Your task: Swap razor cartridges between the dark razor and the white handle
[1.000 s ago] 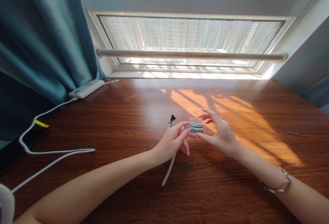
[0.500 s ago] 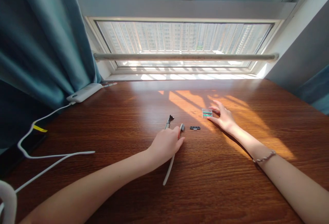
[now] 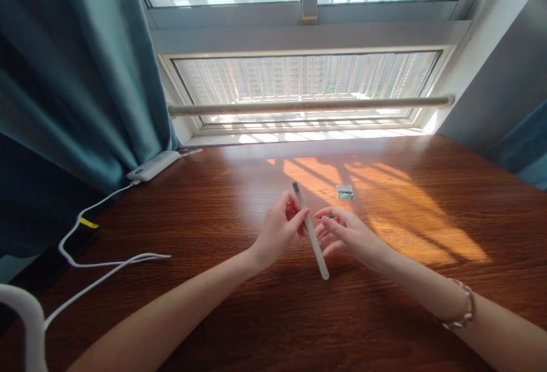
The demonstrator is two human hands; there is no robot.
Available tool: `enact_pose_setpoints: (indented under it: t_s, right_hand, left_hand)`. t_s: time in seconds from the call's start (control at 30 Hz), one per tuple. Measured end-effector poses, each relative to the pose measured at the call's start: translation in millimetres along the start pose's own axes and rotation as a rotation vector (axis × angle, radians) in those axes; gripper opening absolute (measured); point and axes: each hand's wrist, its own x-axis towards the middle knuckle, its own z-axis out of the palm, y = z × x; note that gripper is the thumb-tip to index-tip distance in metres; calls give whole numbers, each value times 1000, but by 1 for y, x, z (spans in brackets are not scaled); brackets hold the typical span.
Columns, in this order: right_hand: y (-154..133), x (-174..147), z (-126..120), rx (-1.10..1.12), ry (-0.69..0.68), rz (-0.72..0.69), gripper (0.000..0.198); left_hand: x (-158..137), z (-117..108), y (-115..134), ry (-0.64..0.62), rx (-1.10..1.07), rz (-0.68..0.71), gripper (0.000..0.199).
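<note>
In my left hand [image 3: 280, 227] a pale toothbrush [image 3: 316, 246] is pinched between thumb and fingers. Its grey bristled head points away toward the window and its handle end toward me. My right hand [image 3: 344, 234] is just right of the handle, fingers apart and holding nothing that I can see. A small dark piece [image 3: 330, 216] shows between its fingers, mostly covered. Beyond that hand, a small clear case with green strips [image 3: 345, 192] lies on the wooden table [image 3: 239, 315]. The dark-headed stick seen earlier is out of sight, around where my left hand is.
At the back left, a white power strip [image 3: 154, 166] rests by the blue curtain [image 3: 85, 64]. A white cable [image 3: 115, 264] with a yellow tag runs along the left side. A white curved tube [image 3: 32, 315] stands at the near left corner. The window bar [image 3: 307, 105] spans the back.
My left hand has lifted the toothbrush off the table and turned it. My right hand has let go of the clear case and come back toward the toothbrush. The view has tilted up slightly.
</note>
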Motion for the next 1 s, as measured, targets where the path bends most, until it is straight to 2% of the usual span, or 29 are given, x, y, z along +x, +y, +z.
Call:
enact_pose_setpoints:
  t_s: [0.07, 0.13, 0.2, 0.23, 0.27, 0.33, 0.4, 0.5, 0.63, 0.73, 1.0]
  right_hand:
    - [3, -9, 19, 92, -131, 58, 39]
    - [7, -14, 21, 99, -130, 54, 31]
    - [12, -16, 6, 65, -46, 24, 26]
    - [15, -16, -6, 32, 26, -5, 27]
    - [18, -16, -20, -13, 122, -43, 28]
    - [22, -16, -48, -103, 280, -92, 28]
    - [26, -16, -70, -108, 412, -124, 29]
    - [29, -16, -86, -103, 467, -140, 28]
    - [31, -17, -81, -151, 463, -133, 26]
    - [30, -17, -71, -233, 425, -121, 25]
    - [7, 8, -45, -378, 441, -205, 28]
  left_hand:
    - [-1, 5, 4, 30, -123, 0, 23]
    - [-2, 10, 4, -2, -189, -15, 24]
    - [1, 12, 0, -65, -137, 8, 20]
    - [5, 12, -4, -92, -38, 43, 18]
    - [9, 11, -8, -94, 98, 95, 16]
    - [20, 9, -18, -124, 506, 193, 13]
    - [34, 8, -27, -161, 589, 182, 17]
    - [52, 11, -38, -217, 643, 144, 16]
    - [67, 19, -46, -276, 662, 106, 13]
    - [67, 22, -45, -274, 646, 92, 15]
    - [39, 20, -21, -154, 441, 94, 23]
